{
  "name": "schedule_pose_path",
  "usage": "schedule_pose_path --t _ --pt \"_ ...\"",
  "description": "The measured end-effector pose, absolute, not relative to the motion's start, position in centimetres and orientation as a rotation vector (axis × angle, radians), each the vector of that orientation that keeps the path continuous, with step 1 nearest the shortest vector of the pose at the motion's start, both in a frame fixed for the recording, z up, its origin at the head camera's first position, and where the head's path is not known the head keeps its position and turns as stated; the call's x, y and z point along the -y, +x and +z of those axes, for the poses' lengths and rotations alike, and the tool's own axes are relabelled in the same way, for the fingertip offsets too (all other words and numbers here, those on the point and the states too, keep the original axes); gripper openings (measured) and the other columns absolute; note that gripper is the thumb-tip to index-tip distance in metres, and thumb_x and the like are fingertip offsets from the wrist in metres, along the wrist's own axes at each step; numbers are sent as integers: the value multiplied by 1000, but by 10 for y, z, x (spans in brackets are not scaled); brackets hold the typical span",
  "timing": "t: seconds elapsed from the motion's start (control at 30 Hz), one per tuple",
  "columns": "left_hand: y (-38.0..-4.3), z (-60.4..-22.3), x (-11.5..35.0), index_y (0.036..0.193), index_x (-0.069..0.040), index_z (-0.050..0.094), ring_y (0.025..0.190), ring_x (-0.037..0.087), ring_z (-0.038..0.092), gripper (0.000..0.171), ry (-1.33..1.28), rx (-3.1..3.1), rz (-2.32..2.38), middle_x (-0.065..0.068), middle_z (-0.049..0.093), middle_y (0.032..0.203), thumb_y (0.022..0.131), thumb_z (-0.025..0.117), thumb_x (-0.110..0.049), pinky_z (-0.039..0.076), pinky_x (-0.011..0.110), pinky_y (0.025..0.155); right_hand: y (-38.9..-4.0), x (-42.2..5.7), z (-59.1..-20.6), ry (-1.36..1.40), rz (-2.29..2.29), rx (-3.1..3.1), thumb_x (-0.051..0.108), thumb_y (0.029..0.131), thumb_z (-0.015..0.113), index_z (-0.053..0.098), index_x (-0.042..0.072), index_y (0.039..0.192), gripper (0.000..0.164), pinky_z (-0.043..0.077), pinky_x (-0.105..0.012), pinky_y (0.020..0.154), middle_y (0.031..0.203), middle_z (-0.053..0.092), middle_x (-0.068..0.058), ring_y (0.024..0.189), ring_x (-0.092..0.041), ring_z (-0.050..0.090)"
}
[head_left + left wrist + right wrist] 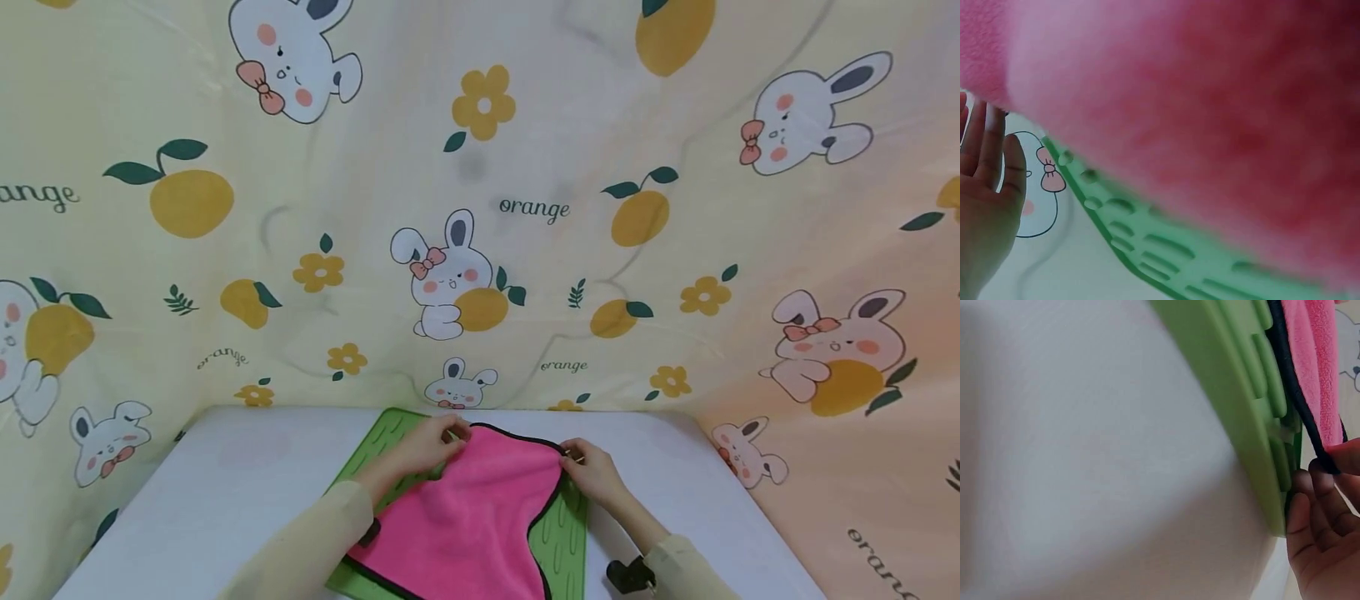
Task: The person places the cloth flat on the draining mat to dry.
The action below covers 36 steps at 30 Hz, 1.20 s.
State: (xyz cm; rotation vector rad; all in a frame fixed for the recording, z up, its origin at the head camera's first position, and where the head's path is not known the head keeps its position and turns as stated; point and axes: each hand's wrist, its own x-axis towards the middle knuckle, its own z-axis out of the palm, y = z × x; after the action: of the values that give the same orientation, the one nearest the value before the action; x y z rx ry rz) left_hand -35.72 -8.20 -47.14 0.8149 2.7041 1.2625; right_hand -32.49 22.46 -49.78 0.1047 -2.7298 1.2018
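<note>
A pink cloth with black edging (480,517) spreads over a green ridged board, which looks like a washboard (560,542). At the cloth's far left corner, my left hand (426,446) pinches the edge. My right hand (597,475) pinches the far right corner between thumb and fingers. Close and blurred, the pink cloth (1166,112) fills most of the left wrist view and hides the left fingertips. In the right wrist view, the cloth corner (1313,375) is held between thumb and finger, just above the board's edge (1210,369).
The board lies on a white table (225,492). Behind and at the sides hangs a curtain printed with rabbits and oranges (360,167). Black straps (632,575) sit at both wrists over light sleeves (315,533).
</note>
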Motion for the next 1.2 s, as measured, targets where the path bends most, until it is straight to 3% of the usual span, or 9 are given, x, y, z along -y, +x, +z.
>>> schedule_pose_path --t 0.33,0.6,0.73,0.93,1.2 --pt "-351 -477 101 109 -2 63 87 21 61 18 777 -2680 1331 9 65 102 92 60 -6 51 29 71 -316 -222 -496 155 1176 2740 6 84 67 64 5 111 26 50 -27 64 88 64 -2 82 -18 65" --pt "-337 -482 123 105 -2 64 78 16 60 15 842 -2711 1228 6 66 95 91 60 -6 50 27 68 -290 -216 -488 304 1183 2759 8 85 69 64 6 109 24 48 -23 59 92 63 -2 72 -10 58" --pt "-330 -486 132 104 -5 65 77 12 60 13 852 -2716 1149 1 65 89 91 61 -8 49 27 68 -278 -211 -488 528 1123 2786 11 86 69 64 7 107 22 48 -23 64 96 63 -2 76 -9 57" --pt "-323 -490 139 102 -7 65 80 12 60 12 839 -2661 1151 -2 64 88 92 60 -10 49 29 70 -268 -205 -491 908 831 2847 30 85 71 64 17 107 26 48 -32 79 102 57 5 92 -14 54" --pt "-316 -489 136 103 -15 65 82 6 57 13 822 -2638 1037 -6 63 87 90 62 -12 49 27 71 -266 -204 -495 997 681 2860 28 82 74 65 20 108 30 47 -35 86 109 52 7 99 -10 49"
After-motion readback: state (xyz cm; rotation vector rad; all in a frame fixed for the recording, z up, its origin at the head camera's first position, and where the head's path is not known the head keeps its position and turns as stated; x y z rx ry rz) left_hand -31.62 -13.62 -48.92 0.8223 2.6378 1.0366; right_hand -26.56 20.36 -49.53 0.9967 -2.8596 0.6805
